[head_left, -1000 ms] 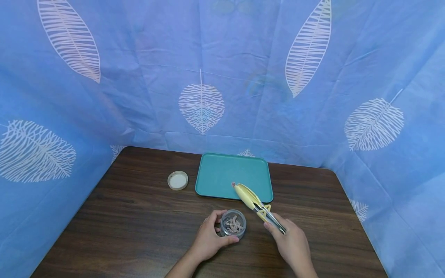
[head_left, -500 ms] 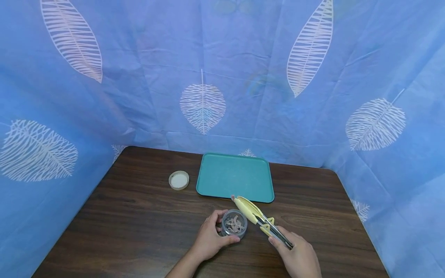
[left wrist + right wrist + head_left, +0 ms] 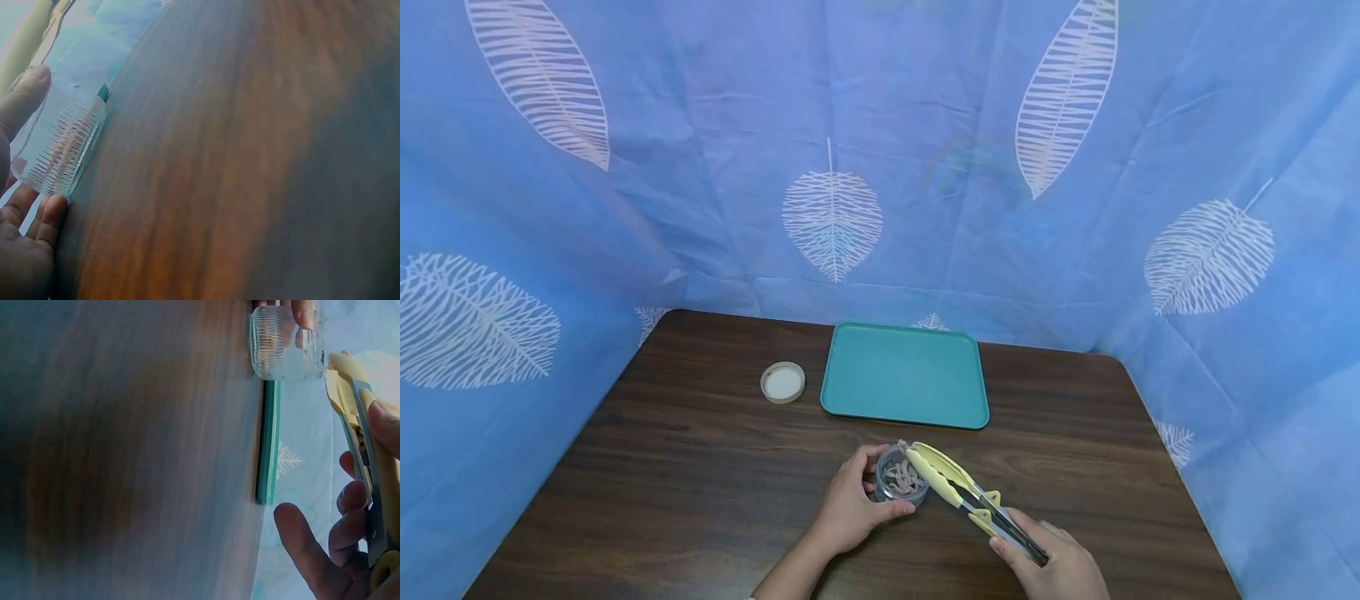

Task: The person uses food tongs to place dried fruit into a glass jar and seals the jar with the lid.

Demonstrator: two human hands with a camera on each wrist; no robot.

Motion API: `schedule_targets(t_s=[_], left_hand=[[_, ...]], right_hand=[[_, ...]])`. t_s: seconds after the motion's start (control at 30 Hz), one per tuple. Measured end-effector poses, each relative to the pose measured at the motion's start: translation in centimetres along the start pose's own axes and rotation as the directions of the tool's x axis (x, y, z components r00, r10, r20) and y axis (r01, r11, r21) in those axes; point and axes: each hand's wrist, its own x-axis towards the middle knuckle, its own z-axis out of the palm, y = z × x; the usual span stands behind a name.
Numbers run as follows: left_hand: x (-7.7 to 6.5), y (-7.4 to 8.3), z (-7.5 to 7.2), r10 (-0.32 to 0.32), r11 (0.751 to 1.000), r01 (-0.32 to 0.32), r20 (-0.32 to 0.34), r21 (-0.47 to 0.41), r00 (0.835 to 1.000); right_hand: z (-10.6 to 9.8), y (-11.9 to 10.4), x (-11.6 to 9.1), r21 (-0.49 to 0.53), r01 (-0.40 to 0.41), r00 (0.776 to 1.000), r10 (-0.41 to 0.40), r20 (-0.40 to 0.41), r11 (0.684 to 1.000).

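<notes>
My left hand (image 3: 848,505) curls around a small clear jar (image 3: 889,492) that stands on the table, thumb on the near side. Pale brownish strips (image 3: 902,478) lie inside. In the left wrist view, the jar's ribbed wall (image 3: 70,144) shows between thumb and fingers. With my right hand (image 3: 1054,560) I grip yellow-headed tongs (image 3: 958,487) by their metal arms. Their tips, pressed close together, hold a small pinkish piece (image 3: 902,446) over the far rim of the jar. In the right wrist view, the tongs' heads (image 3: 340,387) sit just above the jar's mouth.
A teal rectangular tray (image 3: 904,375) lies behind the jar near the table's back edge. Left of it rests a round lid (image 3: 782,382) with a white inside. Blue leaf-patterned cloth (image 3: 895,217) hangs around the dark wooden table (image 3: 700,467).
The tongs, with the small piece at their tips, have come back from over the tray to the jar's mouth. My left hand keeps its hold on the jar in the same place.
</notes>
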Motion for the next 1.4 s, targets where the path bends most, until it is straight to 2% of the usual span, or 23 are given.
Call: schedule_targets(t_s=[0.13, 0.27, 0.43, 0.83, 1.13, 1.4], left_hand=[[0.0, 0.1, 0.0, -0.002, 1.0, 0.002, -0.003, 0.001, 1.0], [0.0, 0.0, 0.1, -0.003, 1.0, 0.003, -0.003, 0.009, 1.0], [-0.1, 0.0, 0.1, -0.004, 1.0, 0.005, -0.005, 0.014, 1.0], [-0.3, 0.2, 0.0, 0.015, 1.0, -0.015, -0.006, -0.008, 1.0], [-0.2, 0.0, 0.2, 0.007, 1.0, -0.007, -0.013, 0.007, 1.0], [-0.1, 0.0, 0.2, 0.008, 1.0, -0.007, -0.013, 0.014, 1.0]], right_hand=[[-0.1, 0.4, -0.1, -0.005, -0.038, 0.998, 0.038, 0.045, 0.999], [-0.4, 0.6, 0.2, -0.031, -0.098, 0.987, 0.101, 0.122, 0.995], [-0.5, 0.8, 0.4, -0.05, -0.118, 0.978, 0.125, 0.168, 0.992], [-0.3, 0.9, 0.3, -0.016, -0.14, 0.981, 0.141, 0.132, 0.99], [-0.5, 0.8, 0.2, 0.069, -0.191, 0.977, 0.183, 0.114, 0.979], [-0.9, 1.2, 0.9, 0.094, -0.241, 0.966, 0.23, 0.114, 0.966]])
